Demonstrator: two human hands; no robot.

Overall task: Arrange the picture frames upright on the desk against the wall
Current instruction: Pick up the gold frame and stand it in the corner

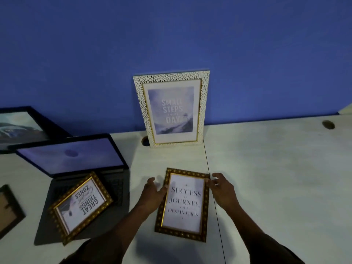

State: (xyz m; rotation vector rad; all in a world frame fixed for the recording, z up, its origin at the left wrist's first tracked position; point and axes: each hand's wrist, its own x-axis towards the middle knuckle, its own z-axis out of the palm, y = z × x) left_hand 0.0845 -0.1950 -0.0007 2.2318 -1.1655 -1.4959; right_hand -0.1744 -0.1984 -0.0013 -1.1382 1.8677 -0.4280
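Observation:
A gold-brown "Success is a journey" frame (pixel 182 204) lies flat on the white desk (pixel 266 178) in front of me. My left hand (pixel 153 193) is at its left edge and my right hand (pixel 222 186) at its right edge, fingers spread, touching or nearly touching the frame without a closed grip. A white dotted "Small steps every day" frame (pixel 171 108) stands upright against the blue wall (pixel 171 35). A second gold-brown "Great things" frame (pixel 81 207) lies tilted on the laptop keyboard. A dark frame (pixel 21 124) leans at the far left.
An open laptop (pixel 76 168) sits left of centre. Another brown frame (pixel 7 208) lies at the left edge. Cable holes (pixel 145 141) (pixel 328 124) are cut in the desk near the wall. A seam (pixel 211 187) runs between two desk tops.

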